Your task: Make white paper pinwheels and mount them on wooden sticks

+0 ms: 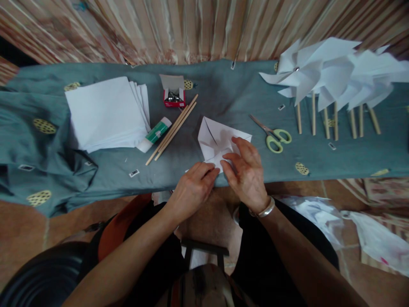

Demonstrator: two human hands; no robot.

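Note:
A white square of paper point(223, 133) with cut slits lies near the front edge of the cloth-covered table, one flap bent toward its middle. My left hand point(193, 187) pinches its near corner between thumb and fingers. Over the paper's right part, my right hand point(247, 170) has its fingers curved and apart, the tips at the bent flap. Part of the paper is hidden under both hands. To the right lie green-handled scissors point(274, 137), blades pointing up and left. Wooden sticks point(172, 130) lie to the left of the paper.
A green and white glue stick point(156, 133) lies beside a stack of white paper point(104, 113). Behind stands an open red box point(174, 99) of shiny metal pins. Several paper pinwheels point(338, 72) on sticks lie at the right. Plastic bags point(319, 215) are on the floor.

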